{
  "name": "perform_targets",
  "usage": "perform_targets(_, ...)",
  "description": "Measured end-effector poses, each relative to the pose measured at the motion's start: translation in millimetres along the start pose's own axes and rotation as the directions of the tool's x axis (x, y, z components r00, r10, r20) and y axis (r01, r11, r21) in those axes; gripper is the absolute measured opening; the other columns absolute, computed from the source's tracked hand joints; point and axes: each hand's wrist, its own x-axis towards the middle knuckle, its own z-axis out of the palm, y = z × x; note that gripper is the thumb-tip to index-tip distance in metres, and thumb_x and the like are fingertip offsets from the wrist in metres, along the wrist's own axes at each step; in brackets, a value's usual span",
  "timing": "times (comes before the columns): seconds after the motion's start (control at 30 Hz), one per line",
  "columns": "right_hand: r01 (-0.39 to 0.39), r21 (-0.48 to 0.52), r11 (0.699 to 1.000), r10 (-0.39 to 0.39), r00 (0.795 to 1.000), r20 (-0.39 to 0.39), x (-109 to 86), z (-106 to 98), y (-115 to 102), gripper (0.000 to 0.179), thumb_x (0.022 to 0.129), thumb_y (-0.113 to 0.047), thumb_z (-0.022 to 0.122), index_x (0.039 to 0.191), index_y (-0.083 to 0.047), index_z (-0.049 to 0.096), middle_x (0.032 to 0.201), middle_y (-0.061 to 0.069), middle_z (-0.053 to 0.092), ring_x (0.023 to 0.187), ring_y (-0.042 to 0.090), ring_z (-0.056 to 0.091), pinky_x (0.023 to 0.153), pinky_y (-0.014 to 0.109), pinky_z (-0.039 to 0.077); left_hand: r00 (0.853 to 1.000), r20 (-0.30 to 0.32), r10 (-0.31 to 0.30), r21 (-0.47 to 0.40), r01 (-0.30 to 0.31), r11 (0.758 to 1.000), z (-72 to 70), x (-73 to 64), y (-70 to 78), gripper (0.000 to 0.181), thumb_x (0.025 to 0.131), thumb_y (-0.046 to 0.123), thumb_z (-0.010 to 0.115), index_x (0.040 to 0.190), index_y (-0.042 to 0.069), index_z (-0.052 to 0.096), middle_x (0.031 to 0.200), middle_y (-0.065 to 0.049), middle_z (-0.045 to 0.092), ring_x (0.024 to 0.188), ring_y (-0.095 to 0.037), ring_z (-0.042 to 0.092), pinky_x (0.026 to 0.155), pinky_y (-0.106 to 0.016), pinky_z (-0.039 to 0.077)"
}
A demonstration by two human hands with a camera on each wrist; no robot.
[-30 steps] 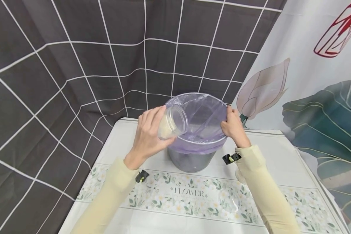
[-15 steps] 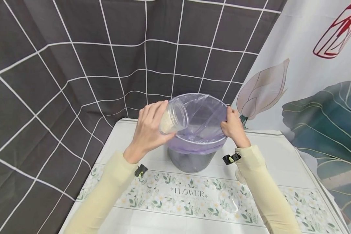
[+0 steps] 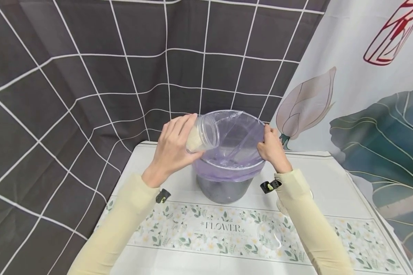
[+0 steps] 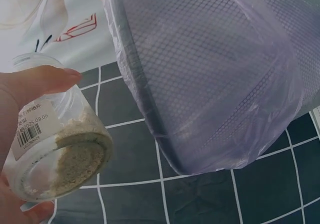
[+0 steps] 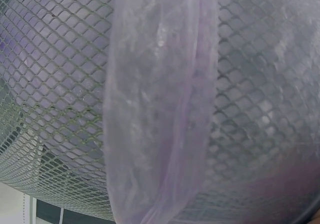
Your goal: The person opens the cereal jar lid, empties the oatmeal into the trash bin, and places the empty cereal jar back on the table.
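My left hand [image 3: 174, 147] grips a clear jar [image 3: 197, 135], tilted with its open mouth toward the bin and over its left rim. Pale, powdery or grainy stuff [image 4: 80, 161] lies along the jar's lower side, and a barcode label [image 4: 35, 126] shows in the left wrist view. The mesh wastebasket [image 3: 223, 189] stands upright, lined with a thin purple bag [image 3: 234, 173] folded over its rim. On the right, my right hand [image 3: 273, 148] grips rim and bag together. The right wrist view shows mostly mesh and bag; that hand's fingers are largely hidden there.
A clear round lid-like piece [image 3: 270, 236] lies on the white floral tabletop [image 3: 223, 236]. Something pale and round [image 3: 282, 206] is partly covered by the right sleeve. A dark checked cloth [image 3: 141, 72] hangs behind and left; a printed white curtain [image 3: 306, 107] hangs right.
My left hand and the jar have risen slightly, staying tilted at the bin's left rim. The right hand keeps its grip on the rim. The head view has shifted a little.
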Motion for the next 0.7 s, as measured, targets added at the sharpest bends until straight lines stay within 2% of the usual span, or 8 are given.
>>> perform_targets(0.27,0.018,0.01,1.0,-0.018,1.0,-0.006,-1.0,1,2,0.069,0.078,0.001,0.035,0.143,0.007,0.011,0.137,0.036,0.024,0.123,0.049,0.03,0.102,0.06,0.025,0.998,0.058,0.031,0.024,-0.033,0.999,-2.4,7.5,-2.0,0.091,0.055,0.033,0.081,0.133,0.003,0.044,0.124,-0.013,0.052,0.113,-0.029,0.046,0.097,-0.04,0.036)
perform_targets(0.47,0.029,0.008,1.0,-0.029,0.999,-0.023,-0.4,2,3,0.069,0.077,0.001,0.035,0.142,0.007,0.014,0.135,0.036,0.026,0.122,0.049,0.032,0.1,0.062,0.027,0.995,0.087,0.054,0.028,-0.056,0.998,-3.2,10.5,-1.6,0.092,0.055,0.03,0.081,0.134,0.004,0.043,0.125,-0.013,0.051,0.113,-0.03,0.045,0.097,-0.04,0.036)
perform_targets(0.7,0.017,0.009,1.0,-0.017,1.0,-0.017,-1.4,1,2,0.069,0.078,0.001,0.035,0.142,0.009,0.012,0.136,0.036,0.025,0.122,0.049,0.032,0.101,0.06,0.028,0.991,0.117,0.071,0.074,-0.08,0.994,-0.7,12.7,-2.6,0.09,0.054,0.028,0.081,0.132,0.004,0.045,0.124,-0.014,0.052,0.113,-0.03,0.045,0.096,-0.041,0.036)
